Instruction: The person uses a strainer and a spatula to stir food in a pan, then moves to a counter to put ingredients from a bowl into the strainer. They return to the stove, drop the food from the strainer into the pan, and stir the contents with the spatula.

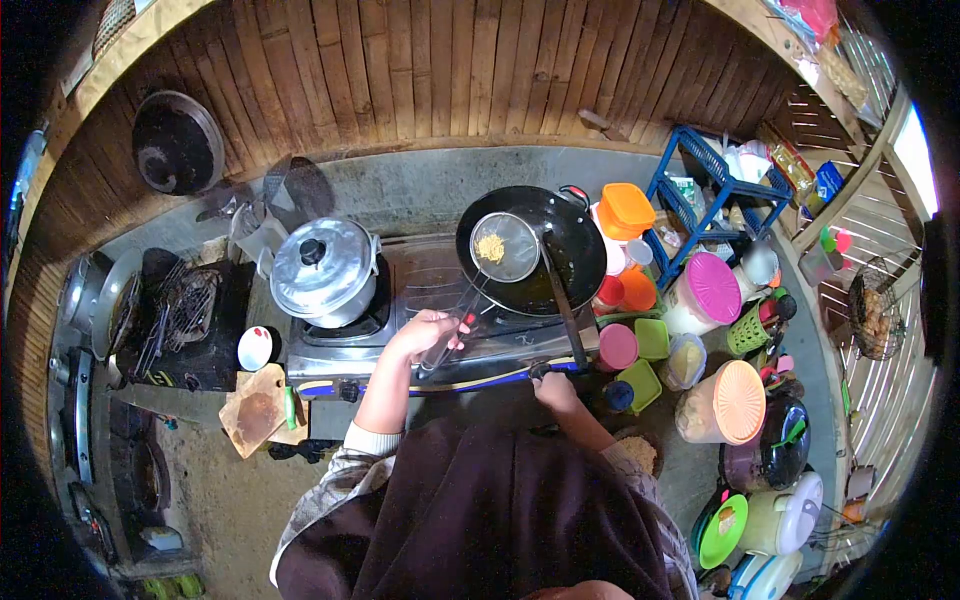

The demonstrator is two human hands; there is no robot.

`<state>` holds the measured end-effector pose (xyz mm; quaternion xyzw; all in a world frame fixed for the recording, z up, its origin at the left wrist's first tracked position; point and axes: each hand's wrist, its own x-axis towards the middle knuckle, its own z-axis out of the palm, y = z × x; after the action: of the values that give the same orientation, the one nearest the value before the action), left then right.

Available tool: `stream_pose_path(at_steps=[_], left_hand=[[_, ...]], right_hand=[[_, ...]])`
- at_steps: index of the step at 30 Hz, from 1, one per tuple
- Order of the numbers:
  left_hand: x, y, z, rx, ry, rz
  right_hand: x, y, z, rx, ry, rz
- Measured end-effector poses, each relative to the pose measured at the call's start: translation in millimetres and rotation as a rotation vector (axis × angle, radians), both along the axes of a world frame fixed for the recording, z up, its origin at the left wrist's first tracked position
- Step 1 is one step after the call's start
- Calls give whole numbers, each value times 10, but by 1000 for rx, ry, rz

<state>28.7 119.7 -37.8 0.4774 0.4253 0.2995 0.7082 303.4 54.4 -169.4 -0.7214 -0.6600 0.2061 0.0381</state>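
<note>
My left hand [428, 335] is closed round the handle of a wire mesh strainer [518, 250]. The strainer is over the black wok [582, 262], with a small heap of pale yellow bits [490, 247] in its mesh. Down at the front of the gas stove [440, 358], my right hand [558, 390] has its fingers closed on the right burner's control knob [540, 370]. A utensil with a long dark handle [565, 310] leans in the wok, its handle reaching over the stove's front edge.
A lidded aluminium pot [325, 275] occupies the left burner. Left of it are a cutting board [252, 412], a green-handled knife [290, 408] and a small bowl [256, 347]. Plastic containers [720, 402] and a blue rack [715, 195] crowd the right side.
</note>
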Motion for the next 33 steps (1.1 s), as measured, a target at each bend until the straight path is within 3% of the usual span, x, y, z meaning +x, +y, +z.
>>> stream_pose_path(at_steps=[14,27,29,33], left_hand=[[-28,-39,27,54,1,-15],[35,-277,470,105,-28,-19],[73,-289,476,103,-69,-46],[130,-258,422,59,-134,-89]], right_hand=[[50,46,-41,-120,31,-21],[190,-100,32,-131,150,-133],[270,-168,39,-97,332,-160],[349,-264,175,32,313,-174]])
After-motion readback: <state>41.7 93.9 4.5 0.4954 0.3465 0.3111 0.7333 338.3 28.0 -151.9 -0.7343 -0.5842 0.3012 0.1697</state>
